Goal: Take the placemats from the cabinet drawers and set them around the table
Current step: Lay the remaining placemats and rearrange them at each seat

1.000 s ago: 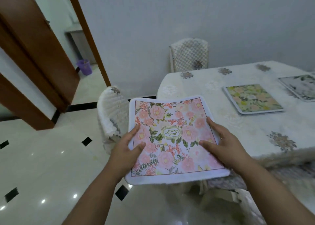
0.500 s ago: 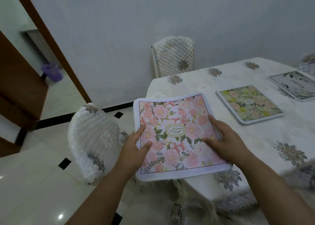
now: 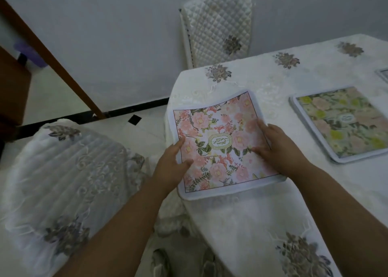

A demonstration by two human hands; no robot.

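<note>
**Pink placemat reaches the table corner**

Nearest the person, both forearms reach forward to the pink placemat, which a second ago was carried in the air short of the table and now lies over the table's near-left corner. Its near edge overhangs the corner and its far edge curls up a little, so it is not flat yet.

The left hand, at nine o'clock of the mat, grips the left border with forefinger and thumb on top. Its other fingers are hidden, probably underneath. The right hand, at three o'clock, lies on top with its fingers fairly straight and spread, pressing the mat to the cloth. Whether any finger hooks under the edge cannot be told.

To the person's ten o'clock stands a covered chair, which has come much closer since half a second ago — the person has walked up to this place setting.

Farther on, at two o'clock, a green placemat lies flat on the table, well apart from the pink one. The corner of a third mat shows at the right edge. At twelve o'clock a quilted chair stands against the wall.

By the look of it, this is at least the third mat to be laid — it wants sliding inward and smoothing before release.
</note>
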